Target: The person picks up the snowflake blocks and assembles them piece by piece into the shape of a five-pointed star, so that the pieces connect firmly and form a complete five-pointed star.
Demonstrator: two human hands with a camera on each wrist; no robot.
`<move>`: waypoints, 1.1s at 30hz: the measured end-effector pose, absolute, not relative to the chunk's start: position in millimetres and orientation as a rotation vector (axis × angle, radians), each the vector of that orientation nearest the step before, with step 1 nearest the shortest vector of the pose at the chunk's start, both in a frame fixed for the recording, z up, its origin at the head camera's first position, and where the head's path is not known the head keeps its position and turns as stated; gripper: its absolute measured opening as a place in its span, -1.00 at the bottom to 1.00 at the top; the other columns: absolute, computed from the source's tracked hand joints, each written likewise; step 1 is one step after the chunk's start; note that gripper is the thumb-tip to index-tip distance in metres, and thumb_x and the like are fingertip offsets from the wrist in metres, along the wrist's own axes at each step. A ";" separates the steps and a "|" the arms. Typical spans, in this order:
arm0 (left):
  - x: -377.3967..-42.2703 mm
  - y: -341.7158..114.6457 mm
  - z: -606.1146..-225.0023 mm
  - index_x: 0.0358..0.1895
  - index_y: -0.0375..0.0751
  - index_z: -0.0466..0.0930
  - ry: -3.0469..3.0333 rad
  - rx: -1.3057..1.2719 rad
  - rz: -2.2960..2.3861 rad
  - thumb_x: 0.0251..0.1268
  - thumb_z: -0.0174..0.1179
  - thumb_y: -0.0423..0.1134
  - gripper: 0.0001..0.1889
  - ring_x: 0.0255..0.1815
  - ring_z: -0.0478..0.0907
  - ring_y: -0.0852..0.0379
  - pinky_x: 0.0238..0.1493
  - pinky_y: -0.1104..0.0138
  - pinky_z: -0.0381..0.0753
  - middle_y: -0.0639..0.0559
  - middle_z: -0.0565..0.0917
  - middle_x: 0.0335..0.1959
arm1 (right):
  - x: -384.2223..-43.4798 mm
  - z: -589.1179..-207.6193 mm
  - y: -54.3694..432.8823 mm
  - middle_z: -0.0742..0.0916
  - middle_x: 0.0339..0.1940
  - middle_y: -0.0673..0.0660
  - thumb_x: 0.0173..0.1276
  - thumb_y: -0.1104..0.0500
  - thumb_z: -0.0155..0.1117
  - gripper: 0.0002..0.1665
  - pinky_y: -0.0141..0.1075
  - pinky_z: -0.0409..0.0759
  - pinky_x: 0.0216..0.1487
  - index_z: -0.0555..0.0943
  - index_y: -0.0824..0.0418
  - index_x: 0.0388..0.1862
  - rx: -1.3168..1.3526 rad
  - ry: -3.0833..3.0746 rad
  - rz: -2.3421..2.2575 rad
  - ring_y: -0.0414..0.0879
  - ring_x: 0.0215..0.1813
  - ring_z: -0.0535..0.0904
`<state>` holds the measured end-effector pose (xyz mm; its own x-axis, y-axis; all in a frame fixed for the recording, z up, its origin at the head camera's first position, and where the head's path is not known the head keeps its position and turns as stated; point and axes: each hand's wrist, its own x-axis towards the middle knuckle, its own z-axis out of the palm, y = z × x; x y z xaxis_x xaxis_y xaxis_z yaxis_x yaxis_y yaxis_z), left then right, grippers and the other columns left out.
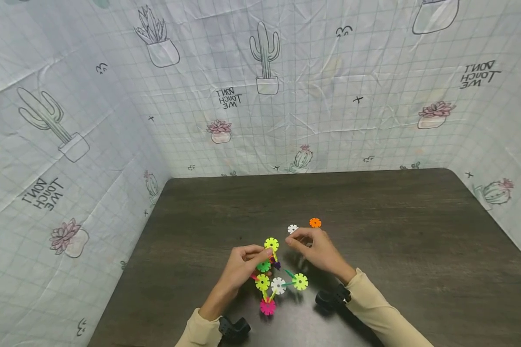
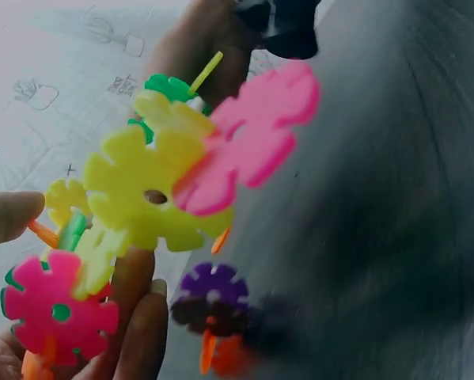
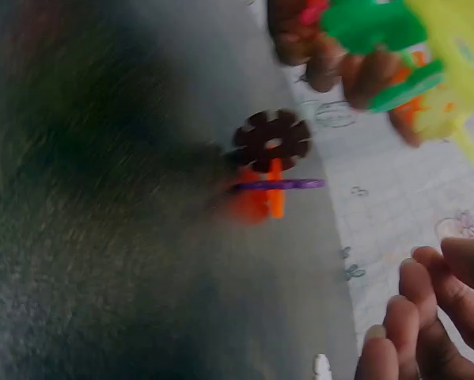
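My left hand holds up a cluster of notched plastic snowflake discs, pinched by its upper part. Yellow, green, white and pink discs are slotted together at angles. Up close in the left wrist view, a yellow disc and a pink disc stand out. To the right, my right hand is apart from the cluster, its fingers loosely bent with nothing visible between them. Beyond its fingertips lies a white disc. A joined brown disc, purple disc and orange piece stand on the table below the hands.
An orange disc lies on the dark wooden table, just past the right hand. Cloth with cactus prints hangs along the back and both sides. Black wrist devices sit below each sleeve cuff.
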<state>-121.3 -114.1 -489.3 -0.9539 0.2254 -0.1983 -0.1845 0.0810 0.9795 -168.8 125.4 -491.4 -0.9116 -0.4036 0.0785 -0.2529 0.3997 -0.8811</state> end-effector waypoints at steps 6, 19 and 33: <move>-120.0 -128.5 -487.9 0.00 -0.28 0.78 2.211 0.018 1.900 0.46 0.31 0.01 -0.61 -0.26 0.73 0.18 -0.12 0.26 0.69 -0.26 0.83 -0.09 | -170.2 -500.6 110.8 0.84 -0.24 0.10 0.51 0.06 0.36 -0.78 -0.36 0.69 -0.30 0.79 0.18 -0.09 -0.671 2.537 -1.420 -0.07 -0.30 0.76; -116.9 -140.0 -491.2 0.02 -0.25 0.75 2.235 0.017 1.869 0.48 0.27 0.06 -0.59 -0.16 0.66 0.17 -0.02 0.26 0.62 -0.09 0.82 -0.13 | -208.8 -513.0 119.8 0.74 -0.42 0.08 0.36 0.16 0.51 -0.69 -0.30 0.51 -0.36 0.72 0.33 -0.04 -0.442 2.904 -1.245 -0.20 -0.43 0.57; -118.6 -140.1 -493.8 0.10 -0.30 0.69 2.179 0.034 1.903 0.52 0.24 0.06 -0.55 -0.10 0.75 0.13 0.02 0.30 0.66 -0.18 0.81 0.00 | -216.0 -514.8 120.6 0.71 -0.41 0.09 0.25 0.13 0.61 -0.71 -0.26 0.47 -0.33 0.75 0.24 -0.15 -0.365 2.894 -1.199 -0.13 -0.40 0.53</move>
